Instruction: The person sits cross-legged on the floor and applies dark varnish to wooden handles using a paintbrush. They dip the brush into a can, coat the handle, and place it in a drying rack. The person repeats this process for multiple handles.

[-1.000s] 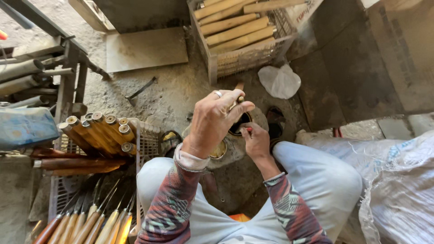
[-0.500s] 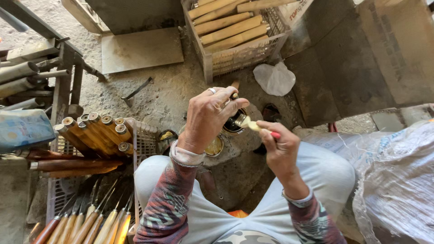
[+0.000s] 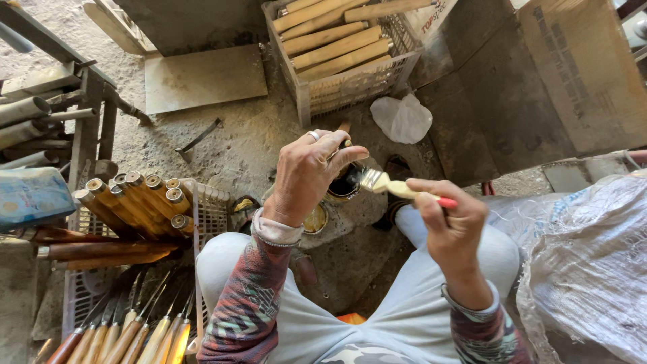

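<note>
1. Nearest to me are my knees in pale trousers, with patterned sleeves running up to both hands.
2. My right hand [image 3: 453,226] is closed around a small paintbrush with a cream handle and red end [image 3: 403,190], its bristles pointing left towards the other hand.
3. My left hand [image 3: 311,174] is curled tight around a slim wooden handle [image 3: 344,128]; only the handle's tip shows above the fingers.
4. Just below and beside the left hand sits a small round tin of dark liquid [image 3: 346,183], the brush bristles right by its rim.
5. To my left a pale plastic crate [image 3: 210,209] holds finished wooden-handled tools with metal collars [image 3: 138,202].
6. Farther off on the dusty floor lies a crumpled white plastic bag [image 3: 402,118].
7. Beyond it stands a pale slatted crate of bare wooden handles [image 3: 340,50].
</note>
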